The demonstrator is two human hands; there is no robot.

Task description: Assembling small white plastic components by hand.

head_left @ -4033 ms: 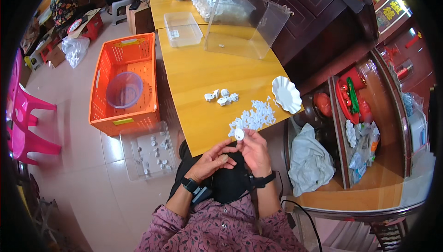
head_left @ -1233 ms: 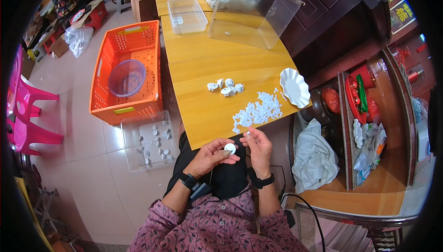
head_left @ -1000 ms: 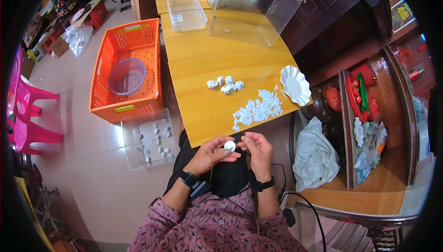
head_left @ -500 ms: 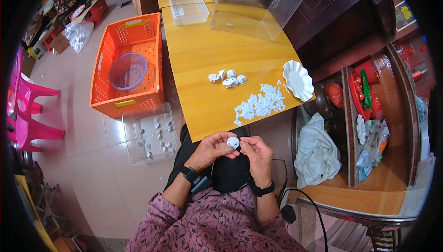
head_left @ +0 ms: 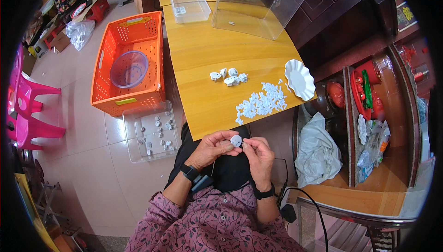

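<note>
Landmark: one yellow wooden table (head_left: pixel 217 53). Left of it stands one orange crate (head_left: pixel 127 63) holding one purple basin (head_left: pixel 129 69); on its far end, one clear box (head_left: pixel 258 3) and one clear tub (head_left: pixel 189 5); at its right edge, one white scalloped dish (head_left: pixel 300 79). Near its front edge lie five white parts (head_left: pixel 228 76) and a heap of small white clips (head_left: pixel 262 102), too many to count. Just below that edge, the left hand (head_left: pixel 213 148) and right hand (head_left: pixel 258 155) pinch one small white round part (head_left: pixel 236 141) between fingertips; judged step: assembly; the next move likely calls for steady alignment.

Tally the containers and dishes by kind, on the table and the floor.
Clear boxes: 3
Orange crate: 1
Purple bowl: 1
White plate: 1
Total: 6
</note>
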